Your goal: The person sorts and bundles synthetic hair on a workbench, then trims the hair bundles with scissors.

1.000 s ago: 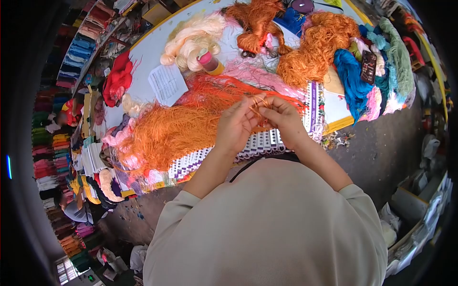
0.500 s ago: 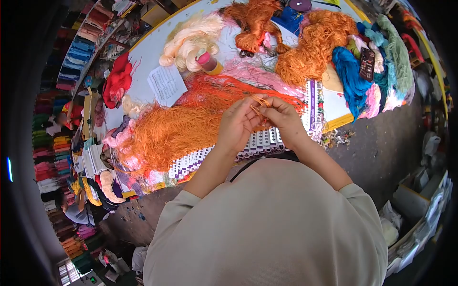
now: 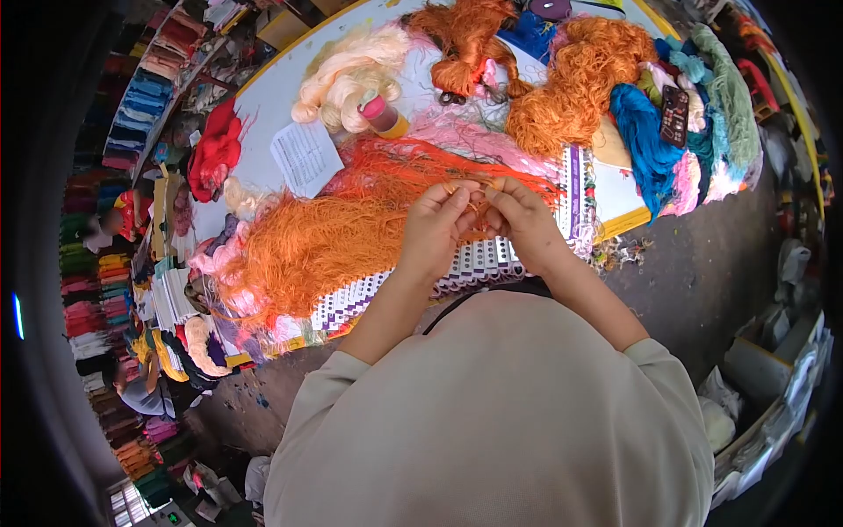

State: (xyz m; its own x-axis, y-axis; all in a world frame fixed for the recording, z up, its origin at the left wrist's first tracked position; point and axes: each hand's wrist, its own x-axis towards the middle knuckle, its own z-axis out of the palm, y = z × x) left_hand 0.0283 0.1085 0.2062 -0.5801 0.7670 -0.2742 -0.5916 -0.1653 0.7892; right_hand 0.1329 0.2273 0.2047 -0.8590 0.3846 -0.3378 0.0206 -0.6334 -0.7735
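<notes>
My left hand [image 3: 434,230] and my right hand [image 3: 527,225] meet over the table's near edge, fingertips pinched close together. A thin strand of orange thread [image 3: 478,207] runs between them, largely hidden by the fingers. Just behind and to the left spreads a loose heap of orange thread [image 3: 325,241], with red-orange strands [image 3: 395,162] along its far side. Below the hands, white punched cards [image 3: 479,257] lie in a row at the edge. Another strip of cards with a purple band [image 3: 575,198] is right of my right hand.
A thread cone [image 3: 379,114] and a printed sheet [image 3: 307,158] are on the table [image 3: 263,97]. Around them lie cream skeins [image 3: 351,70], orange skeins [image 3: 584,79] and blue skeins [image 3: 645,145], with a phone [image 3: 675,116] on top. Shelves of coloured yarn and people are at left.
My left fingers have curled inward, its thumb now pressing near the fingertips. The orange loop that stood above the fingers is now mostly hidden between both hands.
</notes>
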